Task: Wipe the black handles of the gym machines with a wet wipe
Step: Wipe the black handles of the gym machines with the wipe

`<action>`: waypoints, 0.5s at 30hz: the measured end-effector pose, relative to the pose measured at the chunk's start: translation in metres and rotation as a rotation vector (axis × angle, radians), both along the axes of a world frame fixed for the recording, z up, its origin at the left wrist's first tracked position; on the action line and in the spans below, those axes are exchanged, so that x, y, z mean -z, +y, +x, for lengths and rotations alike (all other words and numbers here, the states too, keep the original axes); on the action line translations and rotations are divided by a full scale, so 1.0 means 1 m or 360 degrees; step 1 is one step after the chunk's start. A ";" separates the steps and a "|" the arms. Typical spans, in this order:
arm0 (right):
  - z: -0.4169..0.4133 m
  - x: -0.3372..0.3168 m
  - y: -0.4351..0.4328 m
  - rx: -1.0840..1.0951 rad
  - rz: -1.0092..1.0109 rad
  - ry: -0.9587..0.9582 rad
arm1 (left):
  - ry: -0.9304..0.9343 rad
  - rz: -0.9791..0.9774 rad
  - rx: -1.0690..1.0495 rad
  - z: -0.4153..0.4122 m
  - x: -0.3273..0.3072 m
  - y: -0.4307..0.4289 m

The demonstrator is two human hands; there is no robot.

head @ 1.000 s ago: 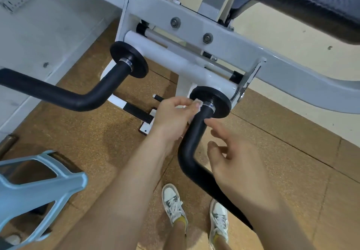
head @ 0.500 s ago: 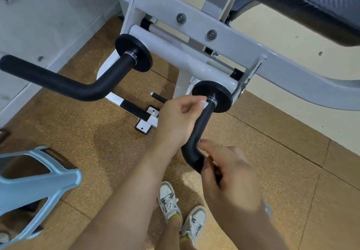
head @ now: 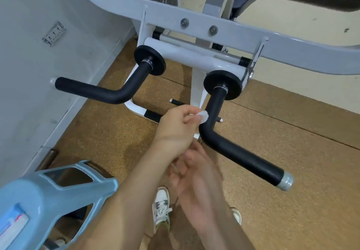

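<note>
The left hand (head: 176, 128) is pinching the wet wipe (head: 203, 115) against the black handle (head: 214, 104), wiping. The right hand (head: 196, 175), blurred, is hovering loosely open. Next, I reckon, the wipe is needing a slide round the bend.

Below you, a white sneaker (head: 161, 205) stood on the brown speckled floor (head: 292, 133), with a second shoe (head: 236, 214) partly hidden to its right. A light blue plastic frame (head: 48, 197) filled the lower left corner. A socket plate (head: 54, 33) sat on the pale wall (head: 29, 94) to your left.
</note>
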State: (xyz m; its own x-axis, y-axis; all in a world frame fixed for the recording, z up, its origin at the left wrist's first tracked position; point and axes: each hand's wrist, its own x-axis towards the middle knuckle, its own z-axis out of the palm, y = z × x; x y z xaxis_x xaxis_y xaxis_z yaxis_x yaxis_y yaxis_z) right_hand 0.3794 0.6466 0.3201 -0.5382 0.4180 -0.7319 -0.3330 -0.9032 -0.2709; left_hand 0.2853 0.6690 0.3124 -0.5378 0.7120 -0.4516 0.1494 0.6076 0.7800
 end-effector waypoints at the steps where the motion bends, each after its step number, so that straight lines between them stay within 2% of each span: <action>1: -0.007 0.004 0.001 0.0136 -0.0081 0.0079 | -0.0011 -0.0017 0.0057 -0.003 0.001 0.000; 5: -0.037 0.014 0.009 0.0726 -0.0244 0.0213 | -0.0081 -0.0018 0.0277 -0.026 0.007 0.004; 8: -0.057 0.019 0.013 0.1161 -0.0360 0.0263 | -0.0322 0.0119 0.0370 -0.041 0.011 0.005; 11: -0.071 0.022 0.016 0.1323 -0.0402 0.0336 | -0.0482 0.0221 0.0274 -0.045 0.017 0.005; 15: -0.087 0.024 0.015 0.1462 -0.0405 0.0306 | -0.0406 0.0292 0.0362 -0.049 0.032 0.010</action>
